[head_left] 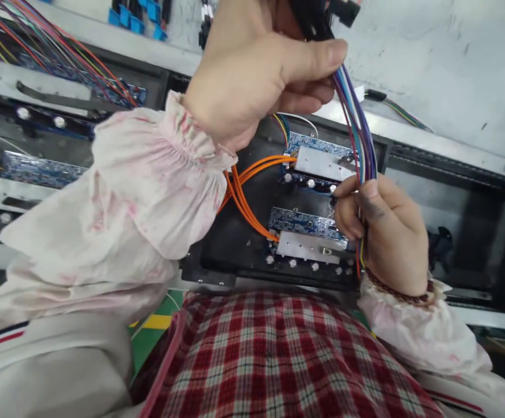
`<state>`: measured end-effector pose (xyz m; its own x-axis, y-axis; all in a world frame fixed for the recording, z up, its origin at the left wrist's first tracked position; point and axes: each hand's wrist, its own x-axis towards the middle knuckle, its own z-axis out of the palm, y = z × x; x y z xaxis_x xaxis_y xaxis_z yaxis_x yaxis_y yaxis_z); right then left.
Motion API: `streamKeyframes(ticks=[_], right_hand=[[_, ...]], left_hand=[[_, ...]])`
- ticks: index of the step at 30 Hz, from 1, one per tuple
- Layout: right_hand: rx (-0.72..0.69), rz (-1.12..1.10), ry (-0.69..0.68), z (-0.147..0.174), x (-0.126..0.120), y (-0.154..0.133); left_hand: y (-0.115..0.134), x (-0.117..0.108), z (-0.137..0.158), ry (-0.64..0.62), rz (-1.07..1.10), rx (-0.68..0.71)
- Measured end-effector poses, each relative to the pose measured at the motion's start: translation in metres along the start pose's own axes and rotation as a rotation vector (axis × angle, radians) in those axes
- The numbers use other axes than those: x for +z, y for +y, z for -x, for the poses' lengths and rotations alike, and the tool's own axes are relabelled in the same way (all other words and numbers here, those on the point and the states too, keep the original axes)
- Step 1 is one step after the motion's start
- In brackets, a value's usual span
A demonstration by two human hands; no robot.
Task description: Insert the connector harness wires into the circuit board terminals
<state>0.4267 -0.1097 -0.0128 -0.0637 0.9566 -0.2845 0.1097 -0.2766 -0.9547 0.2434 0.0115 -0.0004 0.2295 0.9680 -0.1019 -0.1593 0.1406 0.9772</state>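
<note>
A bundle of multicoloured wires, mostly purple, blue, white and red, runs between my two hands. My left hand is closed round its upper end, where black sleeving and black connectors gather near the top edge of the view. Lower down, my right hand pinches the same wires between thumb and fingers, and a few loose red and yellow ends hang below it. Beneath the hands lie two blue circuit boards with silver metal plates, an upper plate and a lower plate. Orange cables lead into both boards.
More circuit boards sit in the dark frame at left, with colourful wires over them. Blue connectors lie on the white surface behind. A black connector with thin wires rests at the frame's back rail.
</note>
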Motion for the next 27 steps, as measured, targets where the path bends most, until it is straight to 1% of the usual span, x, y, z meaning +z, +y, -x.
streamKeyframes(ticks=[3,5,6,7,8,9,11,12,13,14,16,17,18,19,21,22,23,27], right_hand=[[-0.048,0.062,0.085,0.008,0.004,0.012],[-0.062,0.137,0.150,0.017,0.007,0.022],[-0.059,0.204,0.157,0.022,0.007,0.026],[-0.059,0.297,0.132,0.029,0.005,0.027],[-0.063,0.409,0.072,0.035,0.002,0.026],[-0.078,0.530,-0.018,0.042,-0.003,0.021],[-0.164,0.754,-0.176,0.050,-0.016,0.004],[-0.216,0.841,-0.202,0.049,-0.023,-0.008],[-0.267,0.897,-0.171,0.044,-0.028,-0.019],[-0.300,0.927,-0.108,0.035,-0.032,-0.030],[-0.342,0.908,0.010,0.005,-0.034,-0.043],[-0.345,0.863,0.019,-0.013,-0.031,-0.045],[-0.320,0.800,-0.020,-0.031,-0.028,-0.044],[-0.284,0.726,-0.092,-0.048,-0.024,-0.040],[-0.208,0.600,-0.206,-0.072,-0.015,-0.030],[-0.183,0.556,-0.233,-0.079,-0.012,-0.025],[-0.175,0.533,-0.232,-0.083,-0.010,-0.022],[-0.243,0.577,-0.129,-0.082,-0.006,-0.017]], left_hand=[[-0.003,0.002,0.008,0.037,0.091,-0.034],[-0.010,0.003,0.011,0.033,0.161,-0.057],[-0.014,0.002,0.012,0.023,0.191,-0.070],[-0.019,0.001,0.012,0.006,0.214,-0.085],[-0.024,0.000,0.011,-0.013,0.232,-0.103],[-0.029,-0.002,0.010,-0.033,0.244,-0.124],[-0.038,-0.006,0.008,-0.064,0.260,-0.154],[-0.042,-0.008,0.007,-0.073,0.261,-0.154],[-0.044,-0.009,0.006,-0.079,0.256,-0.144],[-0.046,-0.010,0.006,-0.081,0.243,-0.124],[-0.049,-0.011,0.006,-0.073,0.199,-0.084],[-0.050,-0.011,0.007,-0.066,0.170,-0.076],[-0.051,-0.011,0.007,-0.061,0.142,-0.078],[-0.051,-0.011,0.008,-0.057,0.121,-0.083],[-0.053,-0.012,0.008,-0.057,0.093,-0.093],[-0.054,-0.013,0.009,-0.057,0.083,-0.090],[-0.055,-0.014,0.008,-0.056,0.075,-0.083],[-0.057,-0.014,0.007,-0.034,0.034,-0.047]])
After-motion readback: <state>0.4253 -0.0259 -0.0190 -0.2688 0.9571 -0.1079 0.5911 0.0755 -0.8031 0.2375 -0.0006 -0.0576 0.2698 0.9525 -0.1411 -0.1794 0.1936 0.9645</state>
